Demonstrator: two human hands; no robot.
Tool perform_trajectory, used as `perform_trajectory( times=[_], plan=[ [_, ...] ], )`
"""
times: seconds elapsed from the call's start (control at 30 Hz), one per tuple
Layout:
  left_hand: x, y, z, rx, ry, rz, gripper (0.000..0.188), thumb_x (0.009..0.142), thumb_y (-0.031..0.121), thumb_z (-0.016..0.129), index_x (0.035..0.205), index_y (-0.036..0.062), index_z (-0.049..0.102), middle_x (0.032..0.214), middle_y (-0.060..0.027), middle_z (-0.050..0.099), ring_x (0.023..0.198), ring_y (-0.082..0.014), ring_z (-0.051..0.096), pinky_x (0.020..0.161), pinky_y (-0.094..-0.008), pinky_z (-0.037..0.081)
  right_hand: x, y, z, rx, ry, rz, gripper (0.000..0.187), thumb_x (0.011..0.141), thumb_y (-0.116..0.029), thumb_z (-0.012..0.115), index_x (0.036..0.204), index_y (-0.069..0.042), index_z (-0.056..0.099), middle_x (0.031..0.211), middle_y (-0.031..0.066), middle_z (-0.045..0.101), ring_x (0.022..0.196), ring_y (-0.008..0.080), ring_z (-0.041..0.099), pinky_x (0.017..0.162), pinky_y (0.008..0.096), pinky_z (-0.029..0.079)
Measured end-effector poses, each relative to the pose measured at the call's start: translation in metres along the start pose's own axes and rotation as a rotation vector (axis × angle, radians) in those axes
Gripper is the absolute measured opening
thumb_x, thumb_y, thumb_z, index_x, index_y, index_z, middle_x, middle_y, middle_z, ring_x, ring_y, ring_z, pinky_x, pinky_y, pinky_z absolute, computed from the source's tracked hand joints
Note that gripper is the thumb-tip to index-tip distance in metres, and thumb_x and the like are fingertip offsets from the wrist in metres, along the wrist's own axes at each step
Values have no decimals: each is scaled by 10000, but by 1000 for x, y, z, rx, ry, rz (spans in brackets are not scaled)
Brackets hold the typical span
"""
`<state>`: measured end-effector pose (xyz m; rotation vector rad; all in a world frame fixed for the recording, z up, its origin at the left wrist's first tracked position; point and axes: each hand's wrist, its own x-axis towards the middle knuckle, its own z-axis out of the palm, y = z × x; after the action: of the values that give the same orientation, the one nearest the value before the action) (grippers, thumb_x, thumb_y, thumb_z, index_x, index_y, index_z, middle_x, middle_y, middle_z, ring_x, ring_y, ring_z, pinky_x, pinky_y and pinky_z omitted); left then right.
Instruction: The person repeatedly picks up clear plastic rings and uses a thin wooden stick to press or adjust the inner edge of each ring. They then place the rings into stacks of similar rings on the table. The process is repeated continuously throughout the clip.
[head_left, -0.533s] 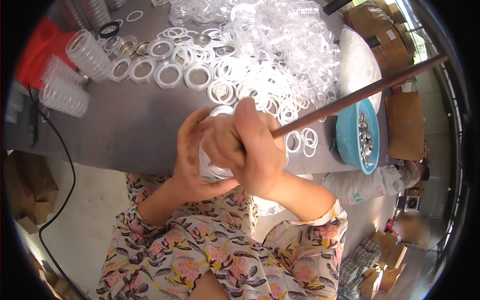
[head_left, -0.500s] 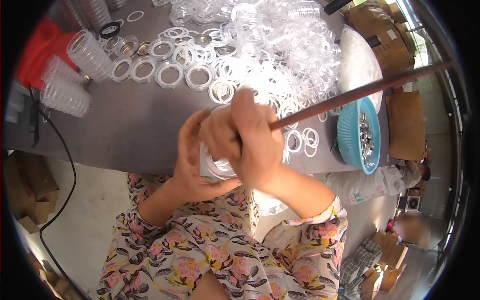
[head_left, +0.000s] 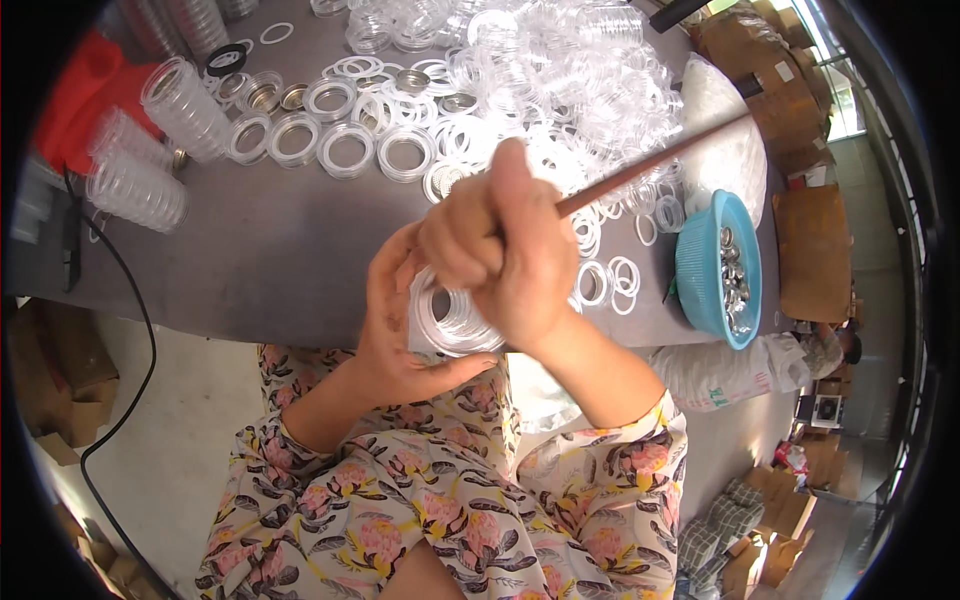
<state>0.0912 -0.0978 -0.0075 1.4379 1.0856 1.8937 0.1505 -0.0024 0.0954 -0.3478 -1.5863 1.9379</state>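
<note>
My left hand curls around a clear round plastic case with ring-like edges, its thumb stretched along the near side. Over the case, my right hand is closed in a fist on a thin brown stick, which sticks out up to the right. The fist covers part of the case, and the stick's lower end is hard to make out. Just beyond my hands lie several white rings and a row of clear round cases with rings in them.
A heap of clear plastic cases covers the table's far side. Stacked clear cups and a red item are at left. A blue basket of small metal pieces stands at right. A black cable hangs over the left edge.
The stick's far end has swung inward, so it shows shorter. My right fist has moved slightly up and right, uncovering more of the case, which my left hand still holds.
</note>
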Motion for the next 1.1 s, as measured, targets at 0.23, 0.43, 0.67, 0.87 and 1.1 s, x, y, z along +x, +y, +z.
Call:
perform_trajectory(
  times=[0.23,0.43,0.67,0.87,1.1],
  plan=[
    [-3,4,-5,166,2,33,1008,609,105,808,1346,-14,131,1271,-190,368,1193,-258,410,993,-376,334,-19,-26,-18,-112,19,325,572,979,-367,265,463,-124,237,422,-20,248,385,92,227,377,258,184],
    [-14,-14,-1,10,-20,-48,1032,623,122,821,1365,-3,115,1349,-171,307,1246,-259,350,1035,-382,262,-16,-8,8,205,154,255,576,973,-422,243,465,-150,242,415,-31,222,377,91,144,355,245,133],
    [-30,-24,-15,272,-61,-86,864,652,183,784,1326,9,272,1296,-166,404,1212,-315,403,1021,-419,304,-85,-7,-36,-946,89,-142,410,902,-341,465,823,17,648,937,152,579,763,183,514,636,266,396],
    [-49,-47,-23,403,-66,-206,835,582,140,753,1293,35,328,1186,-172,474,1108,-355,463,964,-432,360,-113,38,-33,-1135,109,-217,261,870,-239,550,975,-9,616,1015,122,488,851,214,495,673,308,436],
    [-50,14,-108,142,157,-138,822,603,177,817,1267,53,349,1212,-128,506,1134,-230,480,971,-375,365,-82,76,-16,-206,397,-134,181,882,-202,547,996,-64,577,788,50,486,555,88,417,427,215,293]
  ],
)
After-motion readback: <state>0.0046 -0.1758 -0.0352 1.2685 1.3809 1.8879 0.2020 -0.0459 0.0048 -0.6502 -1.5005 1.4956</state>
